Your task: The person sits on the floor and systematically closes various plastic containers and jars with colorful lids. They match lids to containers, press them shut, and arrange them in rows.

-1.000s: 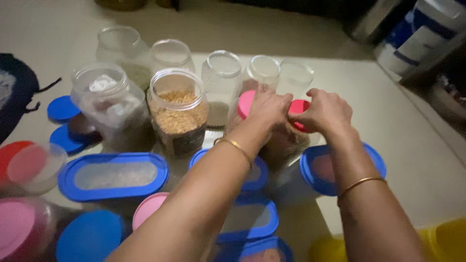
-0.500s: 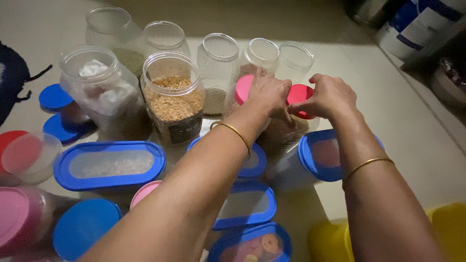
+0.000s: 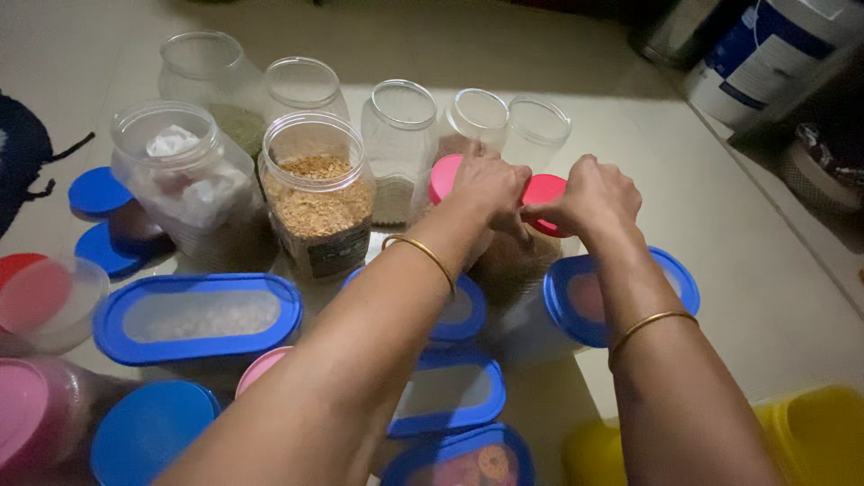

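Blue-lidded containers (image 3: 198, 315) lie nearest to me. Beyond them my left hand (image 3: 490, 184) and right hand (image 3: 596, 193) press curled fingers on a pink lid (image 3: 544, 193), probably atop a jar hidden below. Behind stand open jars (image 3: 399, 117).

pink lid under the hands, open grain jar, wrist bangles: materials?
Pink lid: likely plastic, smooth matte, uniform opaque colour.
Grain jar: clear plastic or glass, glossy; contents show through, can't tell which.
Bangles: probably metal, thin gold-coloured bands with a sheen.
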